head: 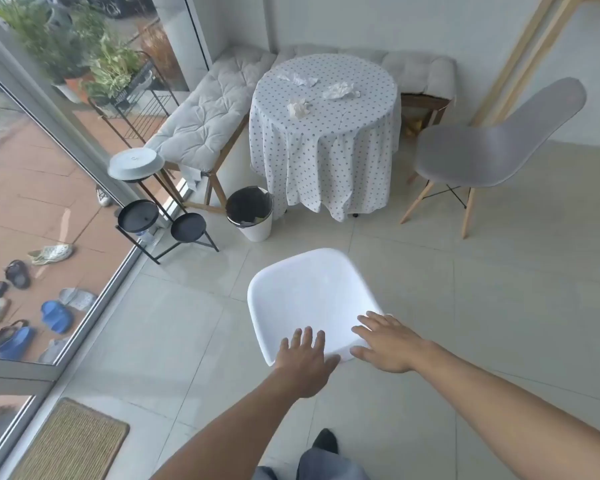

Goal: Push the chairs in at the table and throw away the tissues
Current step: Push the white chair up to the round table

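Observation:
A white plastic chair (305,292) stands on the tiled floor, well short of the round table (326,140) with its dotted cloth. My left hand (303,358) and my right hand (388,344) rest with spread fingers on the top edge of the chair's back; whether they grip it is unclear. Several crumpled tissues (340,91) lie on the tabletop. A grey chair (482,150) with wooden legs stands to the right of the table, turned at an angle. A white bin (251,213) with a black liner sits at the table's left foot.
A cushioned bench (205,116) runs along the window and back wall behind the table. A black plant stand (160,216) with round trays stands left of the bin. A glass door (49,168) is at left, a doormat (73,441) at lower left.

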`<state>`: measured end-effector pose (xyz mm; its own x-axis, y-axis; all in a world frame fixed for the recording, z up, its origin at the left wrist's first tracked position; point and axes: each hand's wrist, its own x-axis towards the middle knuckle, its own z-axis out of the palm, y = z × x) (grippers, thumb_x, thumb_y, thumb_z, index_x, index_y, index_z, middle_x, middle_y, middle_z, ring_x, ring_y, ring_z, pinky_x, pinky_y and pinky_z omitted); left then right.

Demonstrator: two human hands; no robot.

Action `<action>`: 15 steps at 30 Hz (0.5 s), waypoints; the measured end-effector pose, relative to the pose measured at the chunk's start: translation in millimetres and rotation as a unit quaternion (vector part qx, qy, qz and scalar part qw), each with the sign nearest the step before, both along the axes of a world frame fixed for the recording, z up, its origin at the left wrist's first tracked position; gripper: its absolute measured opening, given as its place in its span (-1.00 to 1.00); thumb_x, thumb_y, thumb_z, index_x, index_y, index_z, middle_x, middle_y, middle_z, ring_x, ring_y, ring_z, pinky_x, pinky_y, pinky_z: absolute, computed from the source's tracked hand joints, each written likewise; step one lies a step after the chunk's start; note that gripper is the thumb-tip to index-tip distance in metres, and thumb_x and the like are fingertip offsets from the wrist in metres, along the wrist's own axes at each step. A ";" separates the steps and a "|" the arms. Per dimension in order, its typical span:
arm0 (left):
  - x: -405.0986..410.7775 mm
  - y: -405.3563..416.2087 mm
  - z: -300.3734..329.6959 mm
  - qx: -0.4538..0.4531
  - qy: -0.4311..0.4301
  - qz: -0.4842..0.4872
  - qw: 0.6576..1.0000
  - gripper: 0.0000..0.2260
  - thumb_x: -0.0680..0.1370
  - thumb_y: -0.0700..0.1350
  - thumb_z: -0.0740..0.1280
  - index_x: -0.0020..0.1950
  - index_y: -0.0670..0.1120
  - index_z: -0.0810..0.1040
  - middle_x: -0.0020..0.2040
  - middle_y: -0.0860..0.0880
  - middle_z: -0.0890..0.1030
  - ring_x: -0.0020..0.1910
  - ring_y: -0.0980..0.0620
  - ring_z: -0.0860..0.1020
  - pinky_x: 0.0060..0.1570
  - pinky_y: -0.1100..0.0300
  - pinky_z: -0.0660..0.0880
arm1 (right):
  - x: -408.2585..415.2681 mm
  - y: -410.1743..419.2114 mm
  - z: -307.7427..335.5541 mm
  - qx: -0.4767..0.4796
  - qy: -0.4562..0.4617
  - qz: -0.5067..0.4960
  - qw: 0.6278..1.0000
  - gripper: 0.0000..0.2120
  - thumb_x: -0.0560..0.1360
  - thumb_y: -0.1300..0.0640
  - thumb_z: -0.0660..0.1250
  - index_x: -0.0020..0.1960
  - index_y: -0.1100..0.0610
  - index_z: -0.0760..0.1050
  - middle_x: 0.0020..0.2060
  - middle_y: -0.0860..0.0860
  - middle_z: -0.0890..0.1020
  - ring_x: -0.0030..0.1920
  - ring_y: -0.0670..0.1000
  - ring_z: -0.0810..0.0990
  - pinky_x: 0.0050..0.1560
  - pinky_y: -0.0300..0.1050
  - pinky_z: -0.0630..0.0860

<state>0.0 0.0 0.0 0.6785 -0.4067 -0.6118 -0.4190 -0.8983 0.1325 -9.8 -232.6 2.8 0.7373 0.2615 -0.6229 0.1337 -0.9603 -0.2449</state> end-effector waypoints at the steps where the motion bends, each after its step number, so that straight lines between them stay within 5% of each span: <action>1: -5.3 -2.7 -1.9 -0.002 0.000 -0.005 1.000 -0.36 0.69 0.27 -0.12 0.64 -0.10 -0.08 0.66 -0.19 0.01 0.62 -0.21 -0.01 0.52 -0.20 0.08 | -1.7 -0.4 -2.3 -0.001 0.000 0.008 1.000 -0.32 0.62 -0.35 -0.10 0.61 0.02 0.10 0.64 0.05 0.03 0.62 0.06 -0.13 0.58 0.11 -0.11; 4: -18.8 -10.0 -7.0 -0.015 -0.007 -0.007 1.000 -0.39 0.69 0.24 -0.10 0.61 -0.12 0.05 0.57 -0.20 0.23 0.54 -0.23 0.19 0.44 -0.17 0.22 | -7.6 -3.6 -8.8 -0.013 -0.013 0.039 0.999 -0.29 0.60 -0.39 -0.17 0.55 0.02 0.21 0.58 0.05 0.23 0.59 0.07 0.05 0.57 0.11 -0.07; 8: -21.1 -13.6 -8.1 -0.024 -0.043 -0.028 0.998 -0.57 0.70 0.18 -0.06 0.35 -0.10 0.31 0.20 -0.14 0.52 0.18 -0.23 0.50 0.15 -0.10 0.40 | -10.1 -7.1 -15.0 -0.032 -0.062 0.096 0.993 -0.26 0.58 -0.42 -0.21 0.48 0.04 0.28 0.43 0.02 0.44 0.47 0.08 0.28 0.55 0.16 0.02; 15: -10.2 -15.3 -10.8 -0.057 -0.069 -0.035 0.995 -0.59 0.69 0.19 -0.03 0.14 -0.10 0.39 0.07 -0.15 0.56 0.05 -0.24 0.53 0.03 -0.10 0.44 | -9.0 -7.3 -21.7 -0.032 -0.155 0.110 0.981 -0.38 0.63 -0.35 -0.17 0.28 0.06 0.42 0.18 0.01 0.58 0.20 0.10 0.48 0.37 0.05 0.28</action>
